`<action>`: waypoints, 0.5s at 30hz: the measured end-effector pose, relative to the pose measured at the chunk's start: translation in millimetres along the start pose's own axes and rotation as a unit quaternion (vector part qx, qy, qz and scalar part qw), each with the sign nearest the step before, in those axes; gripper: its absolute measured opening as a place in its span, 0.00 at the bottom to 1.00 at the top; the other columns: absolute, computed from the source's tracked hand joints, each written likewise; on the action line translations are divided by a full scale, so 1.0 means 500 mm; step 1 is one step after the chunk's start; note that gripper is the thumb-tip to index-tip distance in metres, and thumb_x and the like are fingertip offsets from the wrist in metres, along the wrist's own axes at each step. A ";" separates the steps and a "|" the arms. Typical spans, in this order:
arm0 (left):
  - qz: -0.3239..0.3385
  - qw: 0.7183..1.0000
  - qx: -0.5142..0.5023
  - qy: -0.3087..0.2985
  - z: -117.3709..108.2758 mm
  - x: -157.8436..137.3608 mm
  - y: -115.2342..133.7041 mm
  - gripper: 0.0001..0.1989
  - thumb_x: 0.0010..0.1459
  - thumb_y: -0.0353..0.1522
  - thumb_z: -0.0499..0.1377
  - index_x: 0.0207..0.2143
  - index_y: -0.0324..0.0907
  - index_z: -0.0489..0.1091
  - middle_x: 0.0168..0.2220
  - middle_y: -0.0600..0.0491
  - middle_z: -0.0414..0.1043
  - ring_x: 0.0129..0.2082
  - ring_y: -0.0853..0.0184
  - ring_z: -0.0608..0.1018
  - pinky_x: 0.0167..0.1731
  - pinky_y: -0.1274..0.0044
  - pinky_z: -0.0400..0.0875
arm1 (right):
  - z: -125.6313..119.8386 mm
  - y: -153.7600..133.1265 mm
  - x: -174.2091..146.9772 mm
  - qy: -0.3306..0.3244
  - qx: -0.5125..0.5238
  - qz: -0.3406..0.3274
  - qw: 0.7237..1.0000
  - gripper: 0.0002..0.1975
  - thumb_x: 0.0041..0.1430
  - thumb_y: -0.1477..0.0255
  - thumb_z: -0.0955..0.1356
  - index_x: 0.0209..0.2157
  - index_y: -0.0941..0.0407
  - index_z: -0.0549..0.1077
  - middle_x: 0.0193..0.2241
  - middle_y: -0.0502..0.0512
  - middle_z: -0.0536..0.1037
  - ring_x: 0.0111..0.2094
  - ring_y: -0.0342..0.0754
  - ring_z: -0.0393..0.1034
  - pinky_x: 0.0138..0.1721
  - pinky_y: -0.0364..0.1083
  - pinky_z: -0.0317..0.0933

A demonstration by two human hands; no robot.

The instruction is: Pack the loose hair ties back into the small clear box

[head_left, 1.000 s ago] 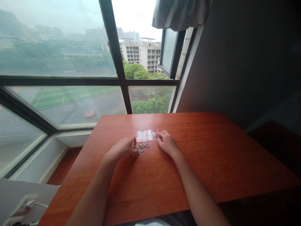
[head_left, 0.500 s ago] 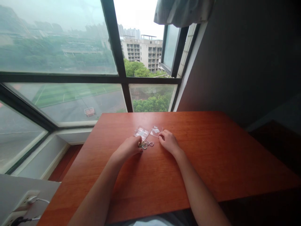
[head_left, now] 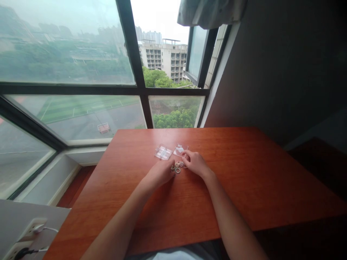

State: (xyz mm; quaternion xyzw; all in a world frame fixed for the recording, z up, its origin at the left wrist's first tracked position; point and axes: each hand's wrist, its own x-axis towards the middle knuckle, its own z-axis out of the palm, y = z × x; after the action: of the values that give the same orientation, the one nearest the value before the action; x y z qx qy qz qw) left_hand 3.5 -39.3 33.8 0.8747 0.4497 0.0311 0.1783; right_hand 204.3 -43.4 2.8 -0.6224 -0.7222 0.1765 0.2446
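Observation:
A small pile of thin rings (head_left: 178, 170) in pale and muted colours lies on the table between my two hands. My left hand (head_left: 160, 171) is cupped against the pile's left side, with thumb and fingers apart. Close to the pile's right side, my right hand (head_left: 196, 163) has loosely curved fingers and nothing visible in them. Just beyond my left hand lies a clear plastic box (head_left: 163, 152) with compartments. A clear flat piece with a white patch, perhaps a lid (head_left: 179, 150), lies right of the box, near my right fingertips.
The reddish-brown wooden table (head_left: 244, 173) stands against large windows with dark frames (head_left: 108, 89). A wall (head_left: 271, 72) rises at the right. Wall sockets with plugs (head_left: 38, 229) and cords are low at the left.
My left hand has moved right, and the rings have shifted right with it, nearer my right hand. My right hand has moved slightly right. The box and clear flat piece stay put.

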 end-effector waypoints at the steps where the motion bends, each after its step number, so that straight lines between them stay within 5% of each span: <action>1: 0.004 1.000 0.001 0.007 0.004 0.001 0.002 0.05 0.54 0.30 0.55 0.35 0.41 0.66 0.33 0.48 0.74 0.31 0.62 0.75 0.26 0.77 0.59 | -0.006 -0.003 -0.003 -0.010 -0.001 -0.002 1.000 0.10 0.58 0.71 0.65 0.41 0.53 0.74 0.25 0.48 0.77 0.27 0.43 0.69 0.31 0.40 0.56; 7: 0.003 1.000 -0.013 0.015 0.011 0.003 0.001 0.06 0.54 0.30 0.56 0.37 0.42 0.65 0.33 0.48 0.74 0.32 0.61 0.76 0.28 0.77 0.59 | -0.027 -0.027 -0.015 -0.057 -0.028 0.021 0.998 0.06 0.56 0.70 0.66 0.32 0.54 0.76 0.24 0.49 0.78 0.26 0.43 0.70 0.28 0.39 0.55; 15: 0.025 0.997 -0.071 0.009 0.000 -0.004 0.004 0.08 0.54 0.30 0.56 0.39 0.41 0.65 0.36 0.49 0.74 0.34 0.62 0.76 0.29 0.78 0.62 | -0.011 -0.048 -0.020 -0.161 0.184 0.031 0.969 0.07 0.58 0.74 0.62 0.37 0.56 0.71 0.19 0.45 0.76 0.15 0.39 0.65 0.19 0.37 0.54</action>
State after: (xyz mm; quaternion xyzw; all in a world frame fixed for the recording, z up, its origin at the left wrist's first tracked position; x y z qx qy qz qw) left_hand 3.9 -41.8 34.4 0.8707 0.4255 0.0751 0.2347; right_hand 189.0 -57.3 19.3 -0.5520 -0.6878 0.4115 0.2298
